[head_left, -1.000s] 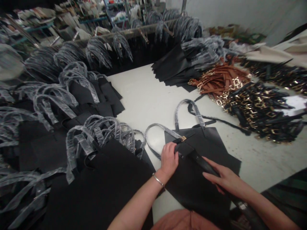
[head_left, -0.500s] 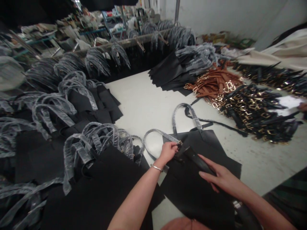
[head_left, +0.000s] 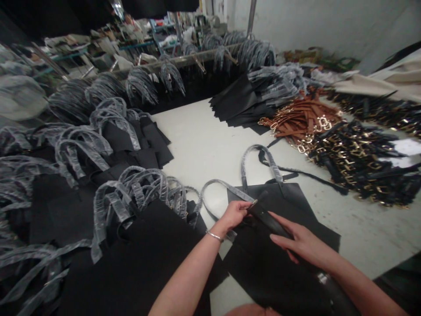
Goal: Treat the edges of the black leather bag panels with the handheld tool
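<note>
My left hand is closed in a pinch at a small gold buckle, where a plastic-wrapped handle ends. My right hand grips a wide black strap between thumb and fingers. That strap's front end meets the buckle, and a dark tip seems to stick out past it. Its rear part runs back under my right forearm, with a shiny metal piece on it. Beneath both hands lie flat black bag panels, one carrying a second wrapped handle that arches away from me.
To the left are piles of black panels with wrapped handles. Brown straps with gold hooks and a heap of black straps with gold hardware lie at right. A rail hung with wrapped handles crosses behind the pale table.
The black strap's end has come up to the buckle, and its tip now appears beyond it. My left fingers have shifted slightly around the buckle. The whole view has shifted a little.
</note>
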Tool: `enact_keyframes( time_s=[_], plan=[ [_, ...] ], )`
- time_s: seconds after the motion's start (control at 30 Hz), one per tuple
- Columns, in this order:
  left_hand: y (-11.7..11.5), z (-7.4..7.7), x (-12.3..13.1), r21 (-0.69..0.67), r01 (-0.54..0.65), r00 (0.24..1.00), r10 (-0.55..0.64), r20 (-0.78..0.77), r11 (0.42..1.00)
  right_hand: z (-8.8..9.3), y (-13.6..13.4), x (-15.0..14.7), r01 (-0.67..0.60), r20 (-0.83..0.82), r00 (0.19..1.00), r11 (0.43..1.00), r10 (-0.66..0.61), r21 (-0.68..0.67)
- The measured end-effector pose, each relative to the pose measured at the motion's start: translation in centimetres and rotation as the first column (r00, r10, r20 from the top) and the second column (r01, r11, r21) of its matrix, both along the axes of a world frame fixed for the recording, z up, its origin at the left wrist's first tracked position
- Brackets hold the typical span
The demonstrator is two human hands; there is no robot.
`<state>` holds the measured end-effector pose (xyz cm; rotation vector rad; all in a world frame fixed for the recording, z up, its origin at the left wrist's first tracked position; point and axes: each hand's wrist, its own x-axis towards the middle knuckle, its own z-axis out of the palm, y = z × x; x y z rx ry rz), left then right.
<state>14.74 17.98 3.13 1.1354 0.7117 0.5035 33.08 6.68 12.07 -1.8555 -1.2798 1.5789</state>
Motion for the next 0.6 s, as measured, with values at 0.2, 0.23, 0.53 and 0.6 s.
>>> enact_keyframes(
  time_s=[0.2,0.23,0.53,0.6],
  plan=[
    [-0.3,-0.1,-0.3,-0.117,-0.037,0.998,0.042,0.045,0.992,-0.2,0.0,-0.4,0.074,0.011,0.997,0.994,-0.075,0.082],
    [-0.4,-0.2,-0.3,-0.119,-0.032,0.998,0.039,0.053,0.992,-0.2,-0.1,-0.4,0.043,0.003,0.999,0.998,-0.043,0.051],
    [-1.2,0.5,-0.3,-0.363,-0.088,0.989,0.125,0.080,0.928,-0.4,-0.5,-0.2,0.073,0.085,0.993,0.992,-0.082,0.104],
    [-1.2,0.9,-0.3,-0.416,-0.076,0.988,0.124,0.088,0.906,-0.4,-1.0,0.0,0.012,0.050,0.999,0.999,-0.014,0.040]
  ],
)
